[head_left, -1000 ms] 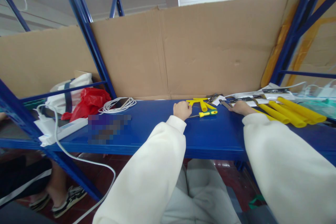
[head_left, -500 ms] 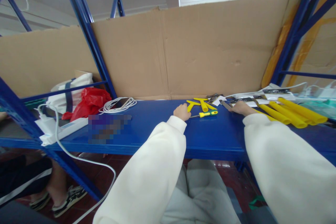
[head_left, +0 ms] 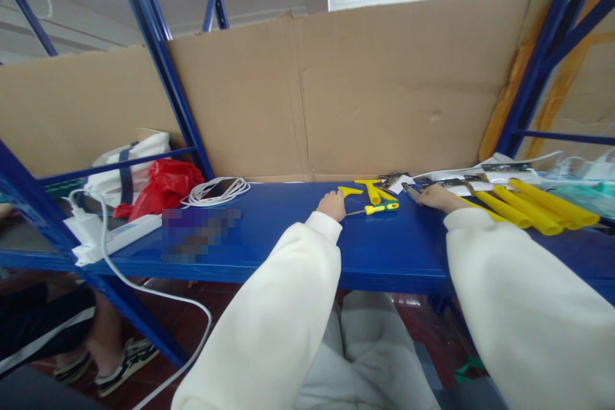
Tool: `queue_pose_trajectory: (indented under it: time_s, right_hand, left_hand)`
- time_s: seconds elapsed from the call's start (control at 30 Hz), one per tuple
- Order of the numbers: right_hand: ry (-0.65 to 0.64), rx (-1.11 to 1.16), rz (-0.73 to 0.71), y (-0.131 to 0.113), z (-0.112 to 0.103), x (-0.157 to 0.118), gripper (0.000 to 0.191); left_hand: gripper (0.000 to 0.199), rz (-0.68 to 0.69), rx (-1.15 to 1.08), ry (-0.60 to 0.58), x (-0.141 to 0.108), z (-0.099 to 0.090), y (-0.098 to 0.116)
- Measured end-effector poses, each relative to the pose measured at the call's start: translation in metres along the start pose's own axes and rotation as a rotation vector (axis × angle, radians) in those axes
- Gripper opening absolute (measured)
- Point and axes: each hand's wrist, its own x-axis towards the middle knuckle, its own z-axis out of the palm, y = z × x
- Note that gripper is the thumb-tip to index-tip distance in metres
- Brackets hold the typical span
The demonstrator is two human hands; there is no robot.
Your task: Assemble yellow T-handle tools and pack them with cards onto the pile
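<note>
The yellow piece (head_left: 350,191) now sits turned, gripped by the left hand (head_left: 331,206), so handling continues. The right hand (head_left: 439,197) holds a grey tool (head_left: 412,193).

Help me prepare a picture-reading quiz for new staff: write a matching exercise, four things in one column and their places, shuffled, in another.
Things
1. Grey metallic-looking object
2. Screwdriver-like tool with a green-and-yellow handle
3. Crumpled red plastic bag
4. Long yellow tube-shaped pieces

Places
A. In front of a white fabric bag with a navy band
B. Lying on the blue shelf, thin shaft toward the left hand
C. To the right of the right hand
D. At the right hand's fingers

Pairs: 1-D, 2-B, 3-A, 4-C
</note>
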Motion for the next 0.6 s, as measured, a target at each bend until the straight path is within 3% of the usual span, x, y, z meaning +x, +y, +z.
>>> queue_pose_trajectory:
  time_s: [0.1, 0.23, 0.43, 0.6]
  right_hand:
    - [0.017, -0.003, -0.003, 0.000, 0.000, 0.000, 0.026]
    - [0.135, 0.035, 0.043, 0.000, -0.002, 0.000, 0.044]
    - [0.312, 0.189, 0.054, -0.003, -0.006, 0.003, 0.039]
    - [0.452, 0.472, -0.105, -0.026, -0.004, -0.004, 0.025]
  left_hand:
    - [0.041, -0.078, 0.044, -0.026, -0.001, -0.001, -0.001]
    - [0.040, -0.183, 0.053, 0.010, -0.003, -0.006, -0.001]
    - [0.033, -0.231, -0.003, 0.079, -0.004, -0.009, 0.002]
    - [0.037, -0.161, -0.012, 0.096, -0.004, -0.014, 0.005]
